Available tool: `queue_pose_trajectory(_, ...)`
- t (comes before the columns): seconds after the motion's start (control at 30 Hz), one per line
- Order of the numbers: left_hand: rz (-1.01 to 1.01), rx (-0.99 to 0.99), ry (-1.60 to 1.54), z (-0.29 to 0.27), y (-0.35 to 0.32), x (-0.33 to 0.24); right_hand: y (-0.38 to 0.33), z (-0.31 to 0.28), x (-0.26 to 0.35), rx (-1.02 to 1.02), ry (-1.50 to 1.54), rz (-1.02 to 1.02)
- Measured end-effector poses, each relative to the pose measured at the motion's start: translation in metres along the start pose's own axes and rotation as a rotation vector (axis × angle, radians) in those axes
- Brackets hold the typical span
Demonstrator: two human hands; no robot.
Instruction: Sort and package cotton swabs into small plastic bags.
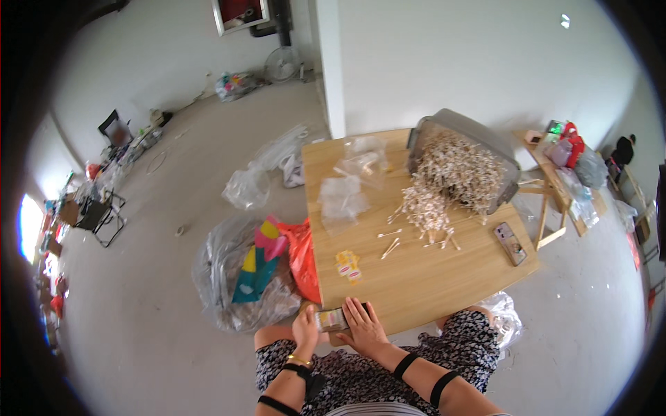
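Note:
At the near left corner of the wooden table (416, 295), my left hand (305, 328) is closed around one end of a small clear packet with yellowish markings (331, 319). My right hand (362, 328) lies flat across the other end, fingers stretched out. Something dark shows beside its fingertips; its kind is unclear. Small yellow-and-white labels (348, 266) lie just beyond my hands. A grey plastic bin (501, 141) is tipped on its side, and a heap of cotton swabs (454, 173) spills from it onto the tabletop. A few loose swabs (390, 248) lie nearer to me.
Clear plastic bags (343, 201) rest on the table's far left, and a phone (511, 244) on its right. Left of the table stand a red bag (301, 260) and a large clear bag (216, 270). A side table (558, 182) holds more bags.

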State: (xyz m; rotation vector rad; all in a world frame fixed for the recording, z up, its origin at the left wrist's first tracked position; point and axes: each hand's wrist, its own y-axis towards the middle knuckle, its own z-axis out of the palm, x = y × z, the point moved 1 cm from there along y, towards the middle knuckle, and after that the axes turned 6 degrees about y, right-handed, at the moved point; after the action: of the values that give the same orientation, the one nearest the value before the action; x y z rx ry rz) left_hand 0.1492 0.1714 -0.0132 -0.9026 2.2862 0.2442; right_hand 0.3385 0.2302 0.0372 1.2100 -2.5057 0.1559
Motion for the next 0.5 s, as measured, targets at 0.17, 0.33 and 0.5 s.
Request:
queue_pose_trajectory(0.17, 0.131, -0.233, -0.022, -0.022, 0.010, -0.002, -0.008, -0.026, -0.076, -0.152, -0.002, 0.202)
queue_pose_trajectory(0.33, 0.530, -0.177, 0.073, -0.031, 0.015, -0.101, -0.027, -0.063, -0.163, -0.324, -0.092, 0.472)
queue_pose_trajectory(0.5, 0.732, 0.021, 0.164, 0.023, 0.015, -0.175, -0.028, -0.072, -0.184, -0.425, 0.068, 0.592)
